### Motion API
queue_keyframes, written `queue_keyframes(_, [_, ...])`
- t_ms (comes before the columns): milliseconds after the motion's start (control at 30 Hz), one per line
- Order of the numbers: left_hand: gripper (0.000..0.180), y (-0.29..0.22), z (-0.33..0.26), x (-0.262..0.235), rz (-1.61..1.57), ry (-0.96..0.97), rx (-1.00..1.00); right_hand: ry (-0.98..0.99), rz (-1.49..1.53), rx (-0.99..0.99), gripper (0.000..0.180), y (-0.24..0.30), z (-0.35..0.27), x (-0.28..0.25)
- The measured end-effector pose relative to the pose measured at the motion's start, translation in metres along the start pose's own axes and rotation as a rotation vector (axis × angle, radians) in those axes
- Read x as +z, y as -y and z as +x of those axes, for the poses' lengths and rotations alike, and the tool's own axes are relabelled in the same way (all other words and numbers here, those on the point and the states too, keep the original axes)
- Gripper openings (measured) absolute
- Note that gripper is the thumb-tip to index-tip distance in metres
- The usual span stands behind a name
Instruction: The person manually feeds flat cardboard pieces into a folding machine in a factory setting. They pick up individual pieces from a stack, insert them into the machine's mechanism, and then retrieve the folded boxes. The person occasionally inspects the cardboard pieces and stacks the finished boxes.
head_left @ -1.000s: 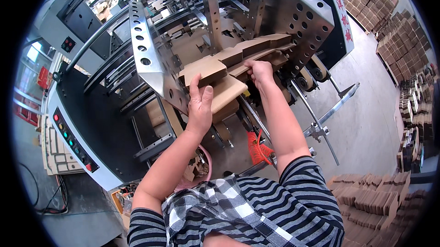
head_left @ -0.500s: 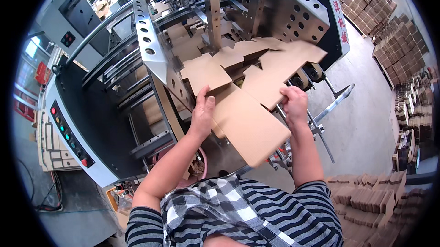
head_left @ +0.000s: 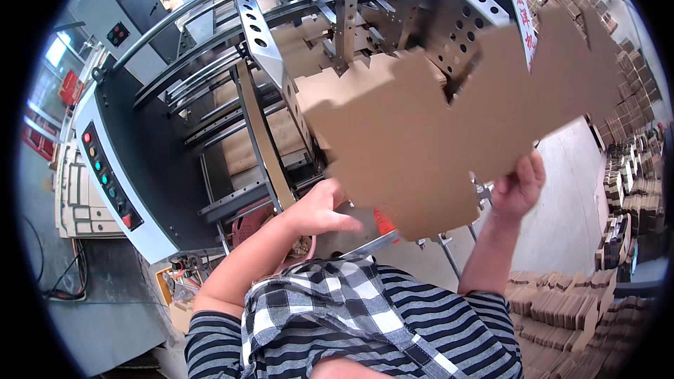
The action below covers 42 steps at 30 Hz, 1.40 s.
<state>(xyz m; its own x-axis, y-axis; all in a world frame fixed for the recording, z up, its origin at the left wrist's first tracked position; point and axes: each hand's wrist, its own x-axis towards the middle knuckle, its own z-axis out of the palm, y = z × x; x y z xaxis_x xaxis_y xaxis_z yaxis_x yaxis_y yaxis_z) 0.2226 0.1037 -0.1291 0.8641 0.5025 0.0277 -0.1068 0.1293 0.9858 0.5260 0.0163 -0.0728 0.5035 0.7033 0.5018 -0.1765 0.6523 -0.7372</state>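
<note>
A large, flat die-cut cardboard blank (head_left: 421, 140) with notched edges is raised in front of me, slanting up to the right; its far right end is blurred. My right hand (head_left: 518, 186) is closed on its lower right edge. At its lower left edge is my left hand (head_left: 323, 209), with the thumb stretched out and apart; some fingertips are hidden by the blank. Behind it, more cardboard blanks (head_left: 316, 87) lie in the metal feed bay of a machine, between a perforated plate (head_left: 263, 42) and an upright metal post (head_left: 345, 17).
The machine's side panel (head_left: 109, 175) with coloured buttons stands at the left. Cardboard stacks (head_left: 562, 302) are at the lower right, and more stacks line the far right. A pink basket (head_left: 256, 224) sits below the machine, near my left forearm.
The blank in my right hand has come up off the others and swung up and right, toward me. My left hand has moved down, its thumb now away from the cardboard.
</note>
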Motion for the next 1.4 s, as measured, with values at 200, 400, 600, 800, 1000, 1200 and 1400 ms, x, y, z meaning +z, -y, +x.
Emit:
queue_keyframes(200, [0.027,-0.023,-0.048,0.0,-0.291,-0.441,0.496,0.235,0.2,0.184,0.016,-0.041,0.02,0.09])
queue_keyframes(400, [0.042,-0.013,-0.137,-0.035,-0.322,-0.864,0.641,0.572,0.289,0.531,0.017,-0.082,-0.018,0.165])
queue_keyframes(600, [0.046,-0.013,-0.227,-0.047,-0.325,-0.934,0.759,0.716,-1.263,0.39,0.025,-0.228,-0.072,0.085])
queue_keyframes(800, [0.045,-0.013,-0.247,-0.045,-0.418,-0.815,0.873,0.809,-1.343,0.263,0.02,-0.273,-0.054,0.056])
queue_keyframes(1000, [0.046,-0.015,-0.273,-0.035,-0.458,-0.89,0.86,1.022,-1.298,0.343,0.023,-0.239,-0.037,0.075])
queue_keyframes(1200, [0.042,-0.022,-0.25,-0.041,-0.403,-1.197,0.863,1.07,-1.336,0.274,0.025,-0.251,-0.022,0.054])
queue_keyframes(1400, [0.036,-0.041,-0.241,-0.029,-0.39,-1.229,0.9,1.019,-1.416,0.301,0.03,-0.241,-0.006,0.081])
